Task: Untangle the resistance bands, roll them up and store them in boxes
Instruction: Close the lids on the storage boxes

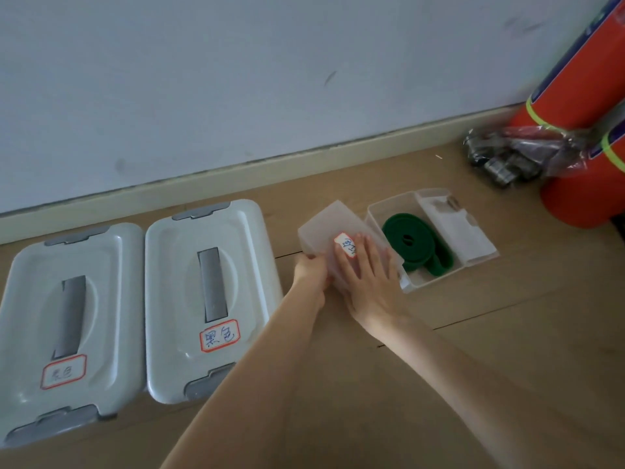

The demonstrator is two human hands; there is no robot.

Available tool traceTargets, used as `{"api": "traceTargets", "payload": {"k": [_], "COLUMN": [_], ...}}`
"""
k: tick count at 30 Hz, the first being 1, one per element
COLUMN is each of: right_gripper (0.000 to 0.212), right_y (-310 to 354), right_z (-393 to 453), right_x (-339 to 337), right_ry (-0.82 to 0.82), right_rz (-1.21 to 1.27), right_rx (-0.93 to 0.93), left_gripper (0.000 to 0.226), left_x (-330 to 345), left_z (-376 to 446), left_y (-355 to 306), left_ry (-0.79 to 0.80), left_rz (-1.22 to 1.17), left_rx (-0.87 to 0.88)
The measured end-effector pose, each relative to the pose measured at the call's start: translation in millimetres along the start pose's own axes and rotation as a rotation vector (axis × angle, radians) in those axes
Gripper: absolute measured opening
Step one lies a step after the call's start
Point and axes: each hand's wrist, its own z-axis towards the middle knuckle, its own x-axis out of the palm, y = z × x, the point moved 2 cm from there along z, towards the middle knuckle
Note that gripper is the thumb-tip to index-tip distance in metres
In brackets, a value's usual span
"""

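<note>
Left hand (309, 270) gripped near edge of translucent lid (329, 231); right hand (367, 275) pressed flat on top, fingers straight. Just right of hands, open box (436, 280) held rolled green band (411, 240). Left of hands, two closed grey boxes (209, 299).

Both bare forearms reach forward from the bottom edge, angling in toward each other. Left hand (309, 270) is out ahead at the end of a long straight forearm, fingers curled under and gripping, knuckles up, thumb hidden. Right hand (367, 277) lies just beside it, palm down, fingers straight and a little spread, pressing flat. The right wrist bends slightly inward, and the two hands sit nearly touching at their inner edges
</note>
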Motion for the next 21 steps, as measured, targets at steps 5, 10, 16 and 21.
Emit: {"api": "traceTargets", "payload": {"k": [5, 10, 16, 21], "right_gripper": [0.08, 0.079, 0.085, 0.095], "right_y": [16, 17, 15, -18], "right_z": [-4, -4, -4, -8], "right_x": [0, -5, -5, -10], "right_ry": [0.023, 0.016, 0.021, 0.117], "right_rz": [-0.008, 0.002, -0.01, -0.035], "right_rx": [0.073, 0.085, 0.051, -0.199], "left_gripper": [0.024, 0.034, 0.016, 0.012], "left_x": [-8, -8, -5, -3], "left_z": [5, -11, -2, 11], "left_y": [1, 4, 4, -2], "left_ry": [-0.056, 0.115, 0.022, -0.023], "left_rz": [0.131, 0.084, 0.006, -0.002], "left_rx": [0.086, -0.036, 0.026, 0.098]}}
